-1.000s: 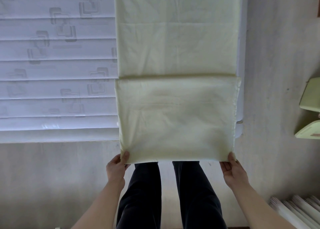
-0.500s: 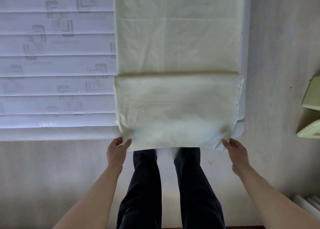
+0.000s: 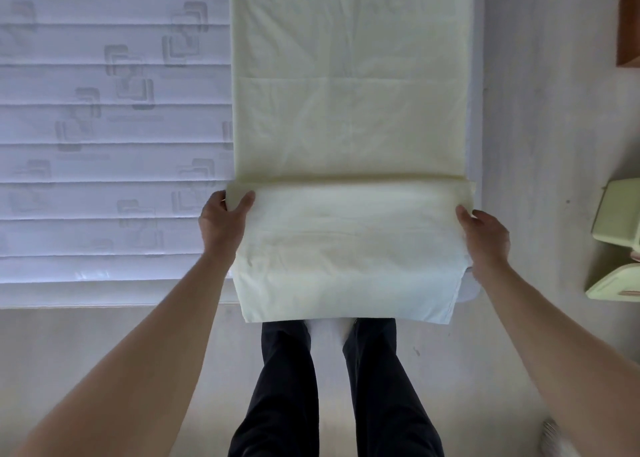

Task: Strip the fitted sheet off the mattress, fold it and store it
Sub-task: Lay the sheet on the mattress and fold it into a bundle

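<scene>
Along the right side of the mattress lay the fitted sheet, folded into a long pale-yellow strip whose long axis ran straight away from us. Its near end was doubled over and hung past the mattress edge above our legs. Our left hand pinched the fold's left corner; our right hand gripped its right edge.

Both bare arms reach forward over dark-trousered legs — the left hand pinches the sheet corner between thumb and curled fingers, the right hand grips its opposite edge.
</scene>
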